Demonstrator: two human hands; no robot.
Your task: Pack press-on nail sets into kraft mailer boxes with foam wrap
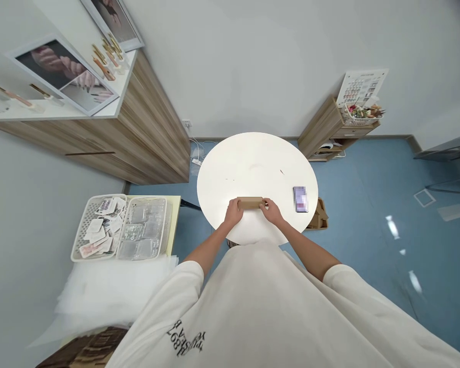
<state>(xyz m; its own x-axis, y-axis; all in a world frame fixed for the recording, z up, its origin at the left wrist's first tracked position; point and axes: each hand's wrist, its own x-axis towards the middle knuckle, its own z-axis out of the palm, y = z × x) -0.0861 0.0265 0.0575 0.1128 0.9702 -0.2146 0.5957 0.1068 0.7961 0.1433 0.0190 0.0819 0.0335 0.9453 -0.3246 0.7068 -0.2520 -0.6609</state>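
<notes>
A small brown cardboard box [250, 203] lies lengthwise across the near part of a round white table [249, 158]. Its left end is gripped by my left hand [233, 212], with the thumb on the near side. At the opposite end my right hand [272, 210] holds the box too, fingers closed around the corner. The box looks closed from above; its underside is hidden. To the right of my right hand, a phone [300, 199] rests on the tabletop, its screen blurred out.
Left of me, a white basket [73, 245] of cards and packets adjoins a basket of clear cases [141, 230]. A wooden cabinet [153, 112] stands beyond them. Below the table's right edge sits a carton of cardboard [319, 215]. A small shelf unit [322, 128] is against the wall.
</notes>
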